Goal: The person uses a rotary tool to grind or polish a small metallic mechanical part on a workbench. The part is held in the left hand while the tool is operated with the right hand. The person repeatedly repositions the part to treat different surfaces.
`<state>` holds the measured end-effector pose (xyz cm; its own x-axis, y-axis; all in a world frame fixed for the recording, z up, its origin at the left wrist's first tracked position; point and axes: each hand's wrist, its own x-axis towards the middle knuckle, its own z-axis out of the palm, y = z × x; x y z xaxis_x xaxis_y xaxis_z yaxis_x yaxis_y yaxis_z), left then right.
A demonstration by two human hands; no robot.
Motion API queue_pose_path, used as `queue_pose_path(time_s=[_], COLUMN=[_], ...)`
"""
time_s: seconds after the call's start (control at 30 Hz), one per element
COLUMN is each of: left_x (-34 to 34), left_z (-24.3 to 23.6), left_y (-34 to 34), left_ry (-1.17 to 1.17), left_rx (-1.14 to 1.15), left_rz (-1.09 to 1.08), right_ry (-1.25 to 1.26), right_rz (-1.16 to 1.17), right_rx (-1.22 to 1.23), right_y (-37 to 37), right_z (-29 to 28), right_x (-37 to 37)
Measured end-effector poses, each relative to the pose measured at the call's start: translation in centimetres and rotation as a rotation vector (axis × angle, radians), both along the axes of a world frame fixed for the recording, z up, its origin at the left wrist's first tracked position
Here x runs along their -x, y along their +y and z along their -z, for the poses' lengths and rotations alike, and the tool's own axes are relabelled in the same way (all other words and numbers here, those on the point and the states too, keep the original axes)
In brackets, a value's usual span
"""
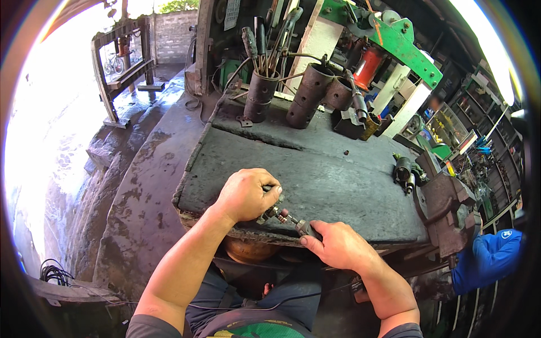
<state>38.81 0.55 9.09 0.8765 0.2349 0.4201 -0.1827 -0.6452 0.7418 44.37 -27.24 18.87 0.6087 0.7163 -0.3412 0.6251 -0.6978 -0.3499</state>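
Note:
Over the bench's front edge, my left hand (248, 194) is closed round a small metal part (272, 214), most of which its fingers cover. My right hand (340, 243) grips the grey body of a slim tool (305, 228). A thin bright shaft runs from that tool toward the left hand and ends in a pinkish, rounded piece (284, 213), which meets or overlaps the metal part. Whether the two touch I cannot tell. Both hands rest close to the dark workbench (315, 180).
A bench vise (451, 208) stands at the right end, beside dark metal parts (404, 172). At the back, dark cylindrical holders (261, 96) carry several tools. Behind rises a green press frame (406, 42) with a red jack (369, 67). A person's blue sleeve (487, 259) shows far right.

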Motion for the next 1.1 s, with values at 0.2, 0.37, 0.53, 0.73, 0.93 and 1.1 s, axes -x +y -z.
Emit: queue_pose_path(time_s=[0.2, 0.37, 0.53, 0.73, 0.93, 1.1], left_x=[0.13, 0.17, 0.05, 0.19, 0.04, 0.12], left_z=[-0.08, -0.09, -0.07, -0.10, 0.07, 0.01], left_y=[0.01, 0.02, 0.02, -0.02, 0.04, -0.04], left_ry=[0.000, 0.006, -0.038, -0.008, -0.026, -0.020], left_rx=[0.015, 0.019, -0.028, 0.021, -0.008, -0.014], left_rz=[-0.001, -0.003, 0.007, 0.002, 0.011, 0.011], right_ry=[0.008, 0.010, -0.001, -0.009, -0.003, -0.006], right_rz=[-0.022, -0.024, -0.029, -0.026, -0.032, 0.008], right_rx=[0.006, 0.019, 0.004, 0.016, 0.024, 0.043], right_y=[0.02, -0.18, -0.22, -0.61, -0.92, -0.77], right_z=[-0.01, -0.04, 0.09, -0.08, -0.34, -0.30], right_x=[0.32, 0.33, 0.28, 0.08, 0.25, -0.06])
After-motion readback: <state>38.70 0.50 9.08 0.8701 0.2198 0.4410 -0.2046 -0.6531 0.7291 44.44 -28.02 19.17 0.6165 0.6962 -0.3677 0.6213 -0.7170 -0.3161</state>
